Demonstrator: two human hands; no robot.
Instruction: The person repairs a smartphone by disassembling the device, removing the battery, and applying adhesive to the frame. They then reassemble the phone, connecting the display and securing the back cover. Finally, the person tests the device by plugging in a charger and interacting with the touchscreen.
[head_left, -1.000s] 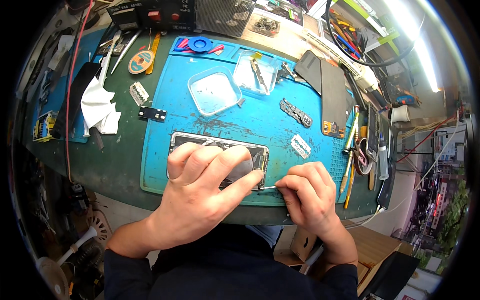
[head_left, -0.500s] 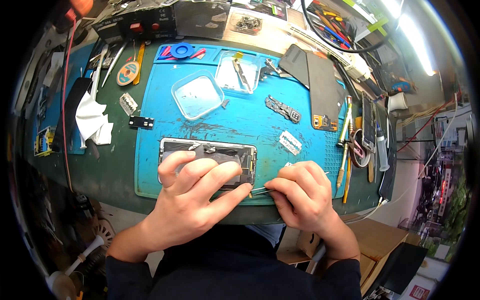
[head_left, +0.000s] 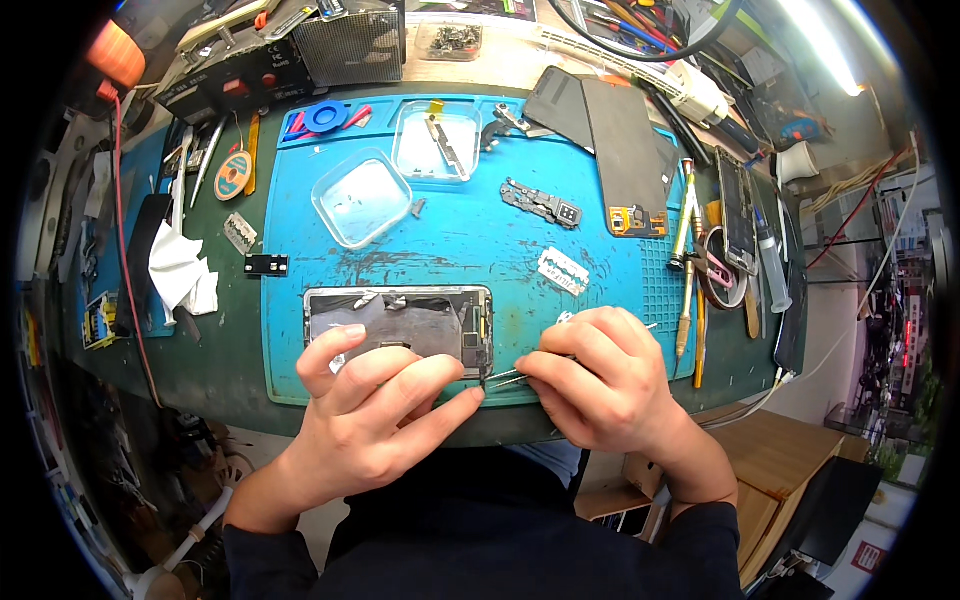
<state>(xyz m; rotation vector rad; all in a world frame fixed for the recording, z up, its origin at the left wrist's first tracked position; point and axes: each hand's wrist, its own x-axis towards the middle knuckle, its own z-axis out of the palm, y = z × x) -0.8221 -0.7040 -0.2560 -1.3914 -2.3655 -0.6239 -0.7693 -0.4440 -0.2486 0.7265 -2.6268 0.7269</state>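
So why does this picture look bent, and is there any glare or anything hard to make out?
Head view: the wide lens curves the edges of the table; head view: the strip light glares white at upper right; head view: the tips of the tweezers look too small to see clearly.

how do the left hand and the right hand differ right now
The left hand spreads its fingers over the opened phone; the right hand pinches thin tweezers. The left hand partly covers the phone, while the right hand sits right of it. Both are bare.
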